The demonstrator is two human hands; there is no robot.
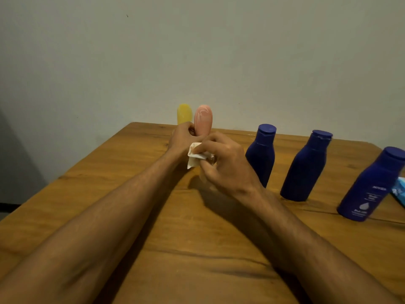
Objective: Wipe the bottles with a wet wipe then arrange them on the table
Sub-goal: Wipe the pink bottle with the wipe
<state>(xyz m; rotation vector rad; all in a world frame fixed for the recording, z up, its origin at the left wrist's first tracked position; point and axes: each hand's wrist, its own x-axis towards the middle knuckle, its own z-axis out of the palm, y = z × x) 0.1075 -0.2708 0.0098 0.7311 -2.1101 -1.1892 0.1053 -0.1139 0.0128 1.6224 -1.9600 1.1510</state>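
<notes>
Pink plastic shows above the left hand (184, 137), whose fingers curl round the lower body of the pink bottle (203, 119) and hold it upright near the far edge of the table (197, 249), probably to keep it steady with its sides exposed for wiping. The right hand (225, 163) pinches a crumpled white wet wipe (194, 157) between thumb and fingertips, just beside the left hand. Whether the wipe touches the bottle I cannot tell, since the hands cover that spot. Behind the pink bottle, at the far edge, stands a yellow bottle (184, 114), partly hidden. Toward the right edge three more stand apart in a slanting row, caps up: the first blue bottle (262, 154), the middle blue bottle (306, 167) and the labelled blue bottle (372, 185). Their even spacing suggests either an arranged line or a queue awaiting cleaning; I cannot say which. A pale blue pack (398, 191), probably the wipes, lies at the right edge, handy for the right hand.
</notes>
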